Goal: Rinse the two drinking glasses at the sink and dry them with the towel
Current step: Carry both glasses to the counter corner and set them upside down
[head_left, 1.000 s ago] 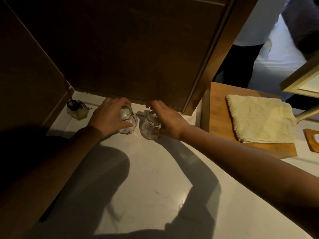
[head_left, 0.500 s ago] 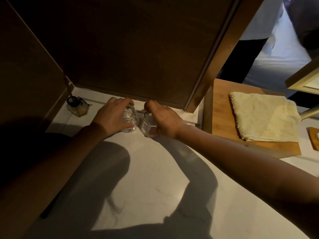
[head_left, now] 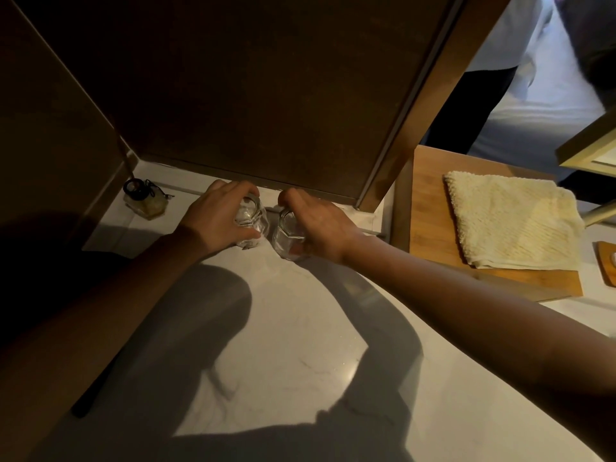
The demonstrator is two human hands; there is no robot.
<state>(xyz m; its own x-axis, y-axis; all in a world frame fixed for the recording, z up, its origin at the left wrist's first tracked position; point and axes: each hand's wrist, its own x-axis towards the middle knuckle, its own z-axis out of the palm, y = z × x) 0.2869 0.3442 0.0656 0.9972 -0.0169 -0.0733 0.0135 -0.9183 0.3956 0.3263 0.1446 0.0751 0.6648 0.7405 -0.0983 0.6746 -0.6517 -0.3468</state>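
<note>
- Far left, I see a small squat glass bottle with a black cap and cord standing in the corner where the dark brown wooden cabinet panels meet the table; it is no part of my job.
- My left hand is draped over the left faceted clear drinking glass, its fingers curled over the rim and down the side, clamped on it. The glass stands on the pale, glossy, marble-veined table, right under the cabinet's lower edge.
- Just beside it, nearly touching, is the right faceted clear drinking glass, also on the table. My right hand covers it from above, fingers wrapped round its top and closed on it.
- I judge this to be the very start: both glasses gripped, neither lifted, no sink in view, nothing rinsed or dried yet.
- The next move, as I read it, is to lift both straight up and draw them back clear of the cabinet edge. Smooth glass with cut facets should grip well enough, but the two could clink together, so I would part them as they rise.
- To the right, a flat light-brown wooden board lies on the table, and on it a folded cream terry towel, nubbly and ribbed, well apart from the glasses and ready for drying.
</note>
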